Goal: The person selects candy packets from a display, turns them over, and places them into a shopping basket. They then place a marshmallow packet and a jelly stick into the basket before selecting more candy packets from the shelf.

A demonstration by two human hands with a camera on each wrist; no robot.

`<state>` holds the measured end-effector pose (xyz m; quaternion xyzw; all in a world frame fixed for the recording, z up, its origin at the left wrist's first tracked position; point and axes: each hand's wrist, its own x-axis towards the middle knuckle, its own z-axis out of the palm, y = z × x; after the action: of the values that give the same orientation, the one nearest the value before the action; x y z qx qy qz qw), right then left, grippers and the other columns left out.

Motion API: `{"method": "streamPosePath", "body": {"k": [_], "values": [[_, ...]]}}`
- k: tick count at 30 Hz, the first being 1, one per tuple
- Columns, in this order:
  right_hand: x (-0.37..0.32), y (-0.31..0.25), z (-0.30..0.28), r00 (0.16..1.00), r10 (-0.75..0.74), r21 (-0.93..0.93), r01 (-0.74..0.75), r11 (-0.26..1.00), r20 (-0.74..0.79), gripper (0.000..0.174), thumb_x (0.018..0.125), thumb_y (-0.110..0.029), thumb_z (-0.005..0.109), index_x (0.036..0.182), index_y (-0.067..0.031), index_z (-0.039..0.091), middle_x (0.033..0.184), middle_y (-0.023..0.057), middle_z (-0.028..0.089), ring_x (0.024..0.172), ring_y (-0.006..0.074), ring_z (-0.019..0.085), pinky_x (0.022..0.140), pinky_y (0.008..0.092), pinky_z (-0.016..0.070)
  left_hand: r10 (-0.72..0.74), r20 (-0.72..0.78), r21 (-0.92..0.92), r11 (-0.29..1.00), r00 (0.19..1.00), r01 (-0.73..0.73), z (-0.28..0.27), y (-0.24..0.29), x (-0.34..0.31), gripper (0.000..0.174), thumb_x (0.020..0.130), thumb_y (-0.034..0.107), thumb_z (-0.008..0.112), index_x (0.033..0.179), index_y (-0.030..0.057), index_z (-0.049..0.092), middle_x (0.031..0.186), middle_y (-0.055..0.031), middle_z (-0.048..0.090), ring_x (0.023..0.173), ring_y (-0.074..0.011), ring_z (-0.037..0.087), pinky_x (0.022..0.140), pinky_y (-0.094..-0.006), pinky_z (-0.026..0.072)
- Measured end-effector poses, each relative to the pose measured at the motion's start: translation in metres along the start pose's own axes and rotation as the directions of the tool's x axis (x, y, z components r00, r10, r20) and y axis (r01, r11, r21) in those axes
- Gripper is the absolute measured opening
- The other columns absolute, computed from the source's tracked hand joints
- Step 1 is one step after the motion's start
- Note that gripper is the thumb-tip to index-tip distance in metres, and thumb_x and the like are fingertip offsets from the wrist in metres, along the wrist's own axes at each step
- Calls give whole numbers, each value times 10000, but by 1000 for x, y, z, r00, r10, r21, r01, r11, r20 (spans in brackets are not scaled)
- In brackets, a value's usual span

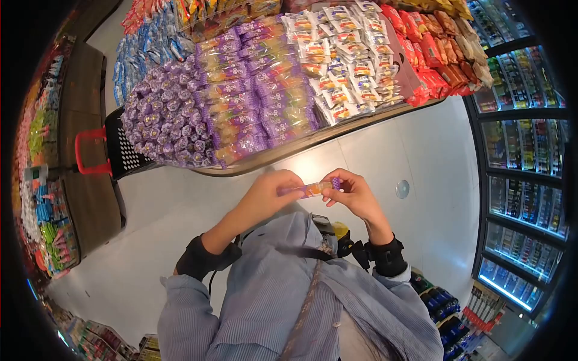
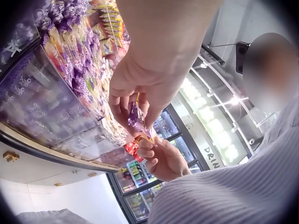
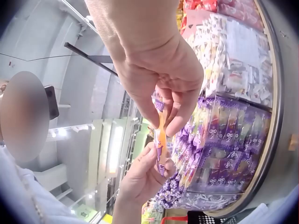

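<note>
A small purple and orange wrapped packet (image 1: 313, 190) is stretched level between two hands in the head view. The left hand (image 1: 274, 191) pinches its left end between thumb and fingers. At the other end, the right hand (image 1: 351, 194) grips the purple tip. In the left wrist view, the left hand (image 2: 142, 88) holds the purple wrapper (image 2: 136, 116), with the right hand (image 2: 163, 158) just beyond. The right wrist view has the right hand (image 3: 161, 84) pinching the top of the packet (image 3: 162, 140) and the left hand (image 3: 140, 179) holding its lower part.
Beyond the hands stands a display counter with a curved edge (image 1: 241, 171), heaped with purple packets (image 1: 235, 102), white packets (image 1: 343, 66) and red ones (image 1: 415, 48). A black basket with a red handle (image 1: 90, 153) is at its left end. Lit drink shelves (image 1: 524, 144) line the right.
</note>
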<state>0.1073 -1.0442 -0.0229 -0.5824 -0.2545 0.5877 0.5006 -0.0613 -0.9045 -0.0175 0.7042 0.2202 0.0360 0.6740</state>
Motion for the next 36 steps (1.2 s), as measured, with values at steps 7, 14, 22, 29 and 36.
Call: {"method": "streamPosePath", "body": {"k": [7, 14, 22, 29, 36], "values": [[51, -38, 8, 996, -24, 27, 22, 999, 85, 97, 802, -27, 545, 885, -13, 497, 762, 79, 590, 677, 136, 586, 550, 257, 510, 228, -207, 283, 945, 952, -165, -24, 1, 12, 313, 671, 131, 696, 938, 22, 573, 836, -61, 573, 748, -177, 559, 696, -280, 447], [86, -65, 18, 988, 9, -13, -7, 1000, 156, 79, 819, -31, 510, 858, -28, 442, 757, 132, 610, 665, 182, 602, 535, 277, 512, 615, -136, 800, 531, 777, -280, -64, 21, 21, 372, 616, 159, 703, 952, 58, 580, 874, -48, 566, 783, -217, 541, 670, -317, 437], [111, -64, 20, 973, 107, 8, -111, 994, 204, 77, 826, -50, 495, 873, -17, 445, 776, 154, 610, 674, 175, 610, 525, 275, 504, 686, -90, 804, 478, 722, -353, -77, 4, 29, 312, 645, 109, 670, 935, 42, 577, 930, -43, 578, 783, -204, 549, 639, -304, 441], [122, -63, 6, 963, 128, -23, -126, 992, 238, 78, 835, -56, 477, 890, -20, 434, 782, 151, 604, 694, 189, 612, 530, 276, 507, 585, -122, 768, 568, 802, -297, -75, 5, 42, 288, 688, 101, 637, 961, 38, 569, 865, -55, 563, 754, -210, 538, 623, -304, 440], [123, -79, -26, 995, 42, -42, -38, 998, 87, 191, 858, -157, 477, 1007, -38, 463, 816, 110, 595, 691, 150, 588, 555, 265, 501, 499, -230, 791, 596, 835, -139, -71, 18, 69, 241, 737, 97, 578, 972, 49, 555, 882, -75, 557, 793, -239, 538, 651, -328, 443]]}}
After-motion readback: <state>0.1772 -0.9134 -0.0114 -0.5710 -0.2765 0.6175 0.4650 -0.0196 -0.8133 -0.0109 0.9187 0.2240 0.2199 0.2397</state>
